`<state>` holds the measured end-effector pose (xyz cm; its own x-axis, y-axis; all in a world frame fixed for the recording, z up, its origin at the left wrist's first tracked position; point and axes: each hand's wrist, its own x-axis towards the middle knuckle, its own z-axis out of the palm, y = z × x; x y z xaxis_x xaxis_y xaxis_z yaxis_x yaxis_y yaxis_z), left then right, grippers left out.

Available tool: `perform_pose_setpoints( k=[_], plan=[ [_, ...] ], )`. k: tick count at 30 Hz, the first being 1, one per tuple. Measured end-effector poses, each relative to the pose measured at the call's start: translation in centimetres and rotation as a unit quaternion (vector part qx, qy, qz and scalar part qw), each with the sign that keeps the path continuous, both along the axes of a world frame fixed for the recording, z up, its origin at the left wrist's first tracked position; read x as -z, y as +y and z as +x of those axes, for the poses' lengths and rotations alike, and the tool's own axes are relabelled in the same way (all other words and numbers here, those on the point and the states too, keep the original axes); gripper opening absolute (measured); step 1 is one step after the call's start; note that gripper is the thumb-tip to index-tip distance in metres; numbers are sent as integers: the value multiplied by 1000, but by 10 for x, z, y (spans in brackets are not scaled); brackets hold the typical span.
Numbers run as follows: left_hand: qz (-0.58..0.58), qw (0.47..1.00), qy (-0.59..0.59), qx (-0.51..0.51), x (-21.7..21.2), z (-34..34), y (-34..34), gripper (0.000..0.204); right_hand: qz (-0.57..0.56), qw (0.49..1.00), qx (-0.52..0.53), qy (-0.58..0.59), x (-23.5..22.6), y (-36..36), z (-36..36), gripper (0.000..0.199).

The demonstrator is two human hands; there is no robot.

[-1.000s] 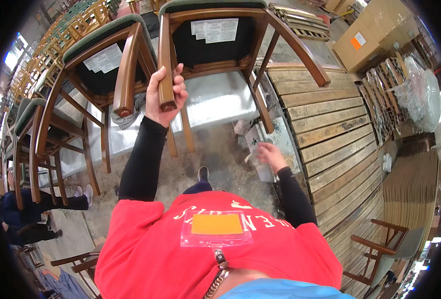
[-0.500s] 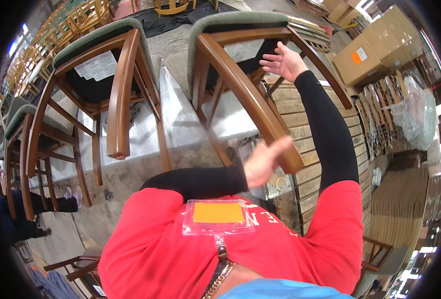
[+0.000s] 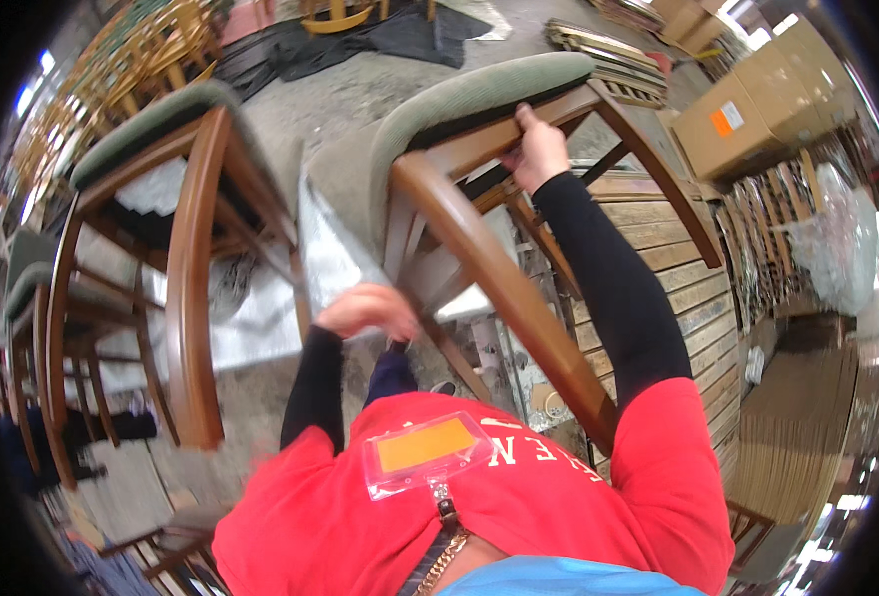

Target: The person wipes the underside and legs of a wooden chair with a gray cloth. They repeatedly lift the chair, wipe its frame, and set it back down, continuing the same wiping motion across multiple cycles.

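Note:
A wooden chair (image 3: 504, 288) with a grey-green padded seat stands tilted in front of me, its brown legs pointing toward me. My right hand (image 3: 541, 149) is wrapped around the wooden rail under that seat, thumb up against the padding edge. Lower down, my left hand (image 3: 368, 312) is near the chair's lower left leg; motion smears its fingers, so I cannot tell whether it touches the wood. A second chair (image 3: 196, 288) of the same kind is tilted likewise on the left. Behind it, partly hidden, is another similar chair (image 3: 34, 308).
Silvery sheeting (image 3: 335, 233) lies beneath and between the chairs. Wooden slats (image 3: 663, 263) spread out at the right, near a cardboard box (image 3: 747, 114) and stacked flat cardboard (image 3: 787, 407). Black sheeting (image 3: 360, 45) covers floor at the back.
My right hand has gone from open beneath the seat to gripping its rail. My left hand has moved left, away from the near leg's end. Both chairs sit lower in view.

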<state>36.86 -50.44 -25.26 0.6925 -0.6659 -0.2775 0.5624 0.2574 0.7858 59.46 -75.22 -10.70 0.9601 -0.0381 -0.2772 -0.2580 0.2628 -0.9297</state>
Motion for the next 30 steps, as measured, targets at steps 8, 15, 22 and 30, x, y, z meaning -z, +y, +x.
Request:
perform_pose_setpoints(
  k=[8,15,22,30],
  plan=[
    [63,810,192,-551,92,143,85,85,-23,998,50,-17,-24,9,-29,40],
    [28,835,160,-525,90,184,57,73,15,1000,24,-2,-32,-26,-43,39],
    [-24,836,141,-530,58,164,23,57,-26,997,41,61,-77,-122,-47,31],
    [-47,883,-70,-462,-98,202,-63,43,-5,997,68,-22,-149,-345,-142,35]
  ],
)
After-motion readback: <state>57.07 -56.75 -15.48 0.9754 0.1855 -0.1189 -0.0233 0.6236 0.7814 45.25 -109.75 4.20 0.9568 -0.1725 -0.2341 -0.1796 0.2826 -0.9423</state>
